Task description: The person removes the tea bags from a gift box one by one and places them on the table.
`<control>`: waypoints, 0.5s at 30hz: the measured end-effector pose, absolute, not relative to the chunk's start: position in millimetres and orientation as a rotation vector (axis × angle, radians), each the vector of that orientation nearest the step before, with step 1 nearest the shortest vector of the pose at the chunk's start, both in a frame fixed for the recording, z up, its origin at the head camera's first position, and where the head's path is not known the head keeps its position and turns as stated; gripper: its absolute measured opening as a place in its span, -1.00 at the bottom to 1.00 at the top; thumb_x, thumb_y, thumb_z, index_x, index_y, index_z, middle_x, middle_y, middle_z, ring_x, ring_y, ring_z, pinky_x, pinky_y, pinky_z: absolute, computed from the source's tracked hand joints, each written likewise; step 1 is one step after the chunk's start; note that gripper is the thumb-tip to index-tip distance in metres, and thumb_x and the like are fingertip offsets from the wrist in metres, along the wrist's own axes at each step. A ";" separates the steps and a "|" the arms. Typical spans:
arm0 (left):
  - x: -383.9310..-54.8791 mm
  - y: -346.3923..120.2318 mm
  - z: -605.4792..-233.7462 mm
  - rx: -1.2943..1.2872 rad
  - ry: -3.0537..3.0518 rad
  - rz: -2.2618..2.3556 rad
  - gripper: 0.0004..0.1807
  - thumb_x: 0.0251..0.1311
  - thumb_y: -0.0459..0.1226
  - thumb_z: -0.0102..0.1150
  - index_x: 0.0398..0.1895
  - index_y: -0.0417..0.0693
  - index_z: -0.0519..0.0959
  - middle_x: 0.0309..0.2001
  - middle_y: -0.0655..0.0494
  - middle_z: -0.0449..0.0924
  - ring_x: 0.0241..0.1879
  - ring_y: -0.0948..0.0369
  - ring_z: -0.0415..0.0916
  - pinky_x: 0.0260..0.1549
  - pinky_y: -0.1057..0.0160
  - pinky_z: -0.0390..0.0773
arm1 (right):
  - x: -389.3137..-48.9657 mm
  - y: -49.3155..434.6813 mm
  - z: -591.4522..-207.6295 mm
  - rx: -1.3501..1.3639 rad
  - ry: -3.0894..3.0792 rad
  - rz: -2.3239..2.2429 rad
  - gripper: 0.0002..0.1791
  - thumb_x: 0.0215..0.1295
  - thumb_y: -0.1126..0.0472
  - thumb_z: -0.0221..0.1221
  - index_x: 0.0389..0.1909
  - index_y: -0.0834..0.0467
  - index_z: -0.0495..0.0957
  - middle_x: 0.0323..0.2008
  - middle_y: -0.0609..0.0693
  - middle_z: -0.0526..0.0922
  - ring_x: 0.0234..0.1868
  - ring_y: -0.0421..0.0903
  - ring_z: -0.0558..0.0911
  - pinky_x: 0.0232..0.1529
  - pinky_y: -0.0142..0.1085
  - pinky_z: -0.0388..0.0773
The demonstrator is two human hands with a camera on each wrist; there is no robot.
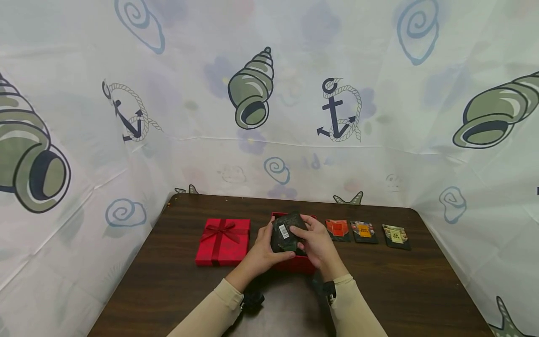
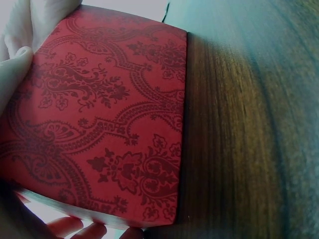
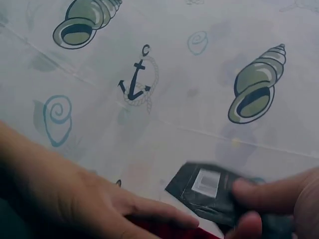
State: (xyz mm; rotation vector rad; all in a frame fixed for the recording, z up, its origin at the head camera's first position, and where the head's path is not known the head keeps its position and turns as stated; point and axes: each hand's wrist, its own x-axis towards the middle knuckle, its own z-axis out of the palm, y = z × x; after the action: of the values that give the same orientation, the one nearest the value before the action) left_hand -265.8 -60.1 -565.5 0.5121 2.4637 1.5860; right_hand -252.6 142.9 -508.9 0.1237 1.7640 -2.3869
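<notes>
Packet (image 1: 287,242), dark green to black with a white barcode label (image 1: 284,231), is held up over the red box (image 1: 296,265), label turned towards the wearer. Right hand (image 1: 318,241) pinches it from the right; thumb presses on the face, seen also in the right wrist view, where the packet is tilted and slightly blurred. Left hand (image 1: 264,250) lies along the left side of packet and box, thumb stretched across just below the packet. Left wrist view shows fingertips at an edge of the box and a wall with a darker red scroll-and-flower pattern; that view is cropped close, so I cannot tell whether the left hand grasps the box, supports the packet or merely rests there. Box stands on the dark wood table (image 1: 421,290); its far rim shows behind the packet, its inside mostly hidden. Lid (image 1: 221,243), red with a dark red ribbon and bow, lies left of the box, apart from it. Right of the box, in a row: red-labelled packet (image 1: 338,228), orange-labelled packet (image 1: 364,231) just beside it, yellow-labelled packet (image 1: 396,236) a little apart and nearer the wearer. Both sleeves (image 1: 355,309) cream. Curtain (image 1: 189,164) behind, printed with shells and anchors.
</notes>
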 end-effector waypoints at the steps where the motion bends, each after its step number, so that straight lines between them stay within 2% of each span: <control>1: -266.0 -60.2 -566.0 0.515 2.459 1.592 0.43 0.10 0.21 0.63 0.84 0.24 -0.18 0.63 -0.21 0.08 0.50 -0.20 0.32 0.43 -0.23 0.47 | -249.8 143.8 -509.0 0.104 1.758 -2.420 -0.40 0.51 0.27 0.37 0.47 0.22 0.42 0.21 0.15 0.62 -0.09 -0.03 0.65 -0.39 -0.41 0.60; 4: -266.4 -60.0 -566.4 0.514 2.437 1.619 0.45 0.08 0.21 0.64 0.84 0.25 -0.19 0.65 -0.23 0.06 0.54 -0.24 0.26 0.46 -0.29 0.42 | -240.9 147.0 -508.7 0.073 1.766 -2.498 -0.58 0.55 0.18 0.34 0.28 0.27 0.55 0.04 0.09 0.68 -0.15 -0.06 0.68 -0.32 -0.34 0.71; 7: -265.8 -59.5 -565.9 0.509 2.436 1.621 0.46 0.07 0.21 0.64 0.84 0.25 -0.20 0.67 -0.24 0.04 0.57 -0.27 0.22 0.50 -0.34 0.37 | -232.0 151.3 -502.9 0.070 1.810 -2.519 -0.61 0.60 0.16 0.29 0.27 0.28 0.57 0.06 0.08 0.67 -0.05 -0.02 0.70 -0.18 -0.26 0.79; 11: -265.2 -60.4 -565.2 0.492 2.446 1.600 0.44 0.08 0.25 0.62 0.84 0.30 -0.20 0.68 -0.19 0.06 0.58 -0.25 0.23 0.48 -0.40 0.37 | -219.1 160.2 -490.4 0.036 1.892 -2.493 -0.62 0.60 0.23 0.27 0.29 0.31 0.52 0.16 0.11 0.65 0.10 0.05 0.71 -0.01 -0.18 0.81; 15: -264.8 -60.9 -565.1 0.481 2.465 1.569 0.44 0.07 0.29 0.60 0.84 0.36 -0.20 0.69 -0.14 0.05 0.61 -0.22 0.21 0.49 -0.42 0.35 | -205.0 170.1 -484.0 0.017 2.007 -2.509 -0.68 0.55 0.30 0.31 0.18 0.32 0.48 0.02 0.04 0.71 0.03 -0.05 0.75 -0.01 -0.20 0.81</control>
State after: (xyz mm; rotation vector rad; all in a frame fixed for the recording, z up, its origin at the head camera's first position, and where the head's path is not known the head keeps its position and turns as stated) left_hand -264.8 -60.9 -565.1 0.4808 2.4650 1.5687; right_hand -205.0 170.1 -484.0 0.0172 2.0071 -2.5085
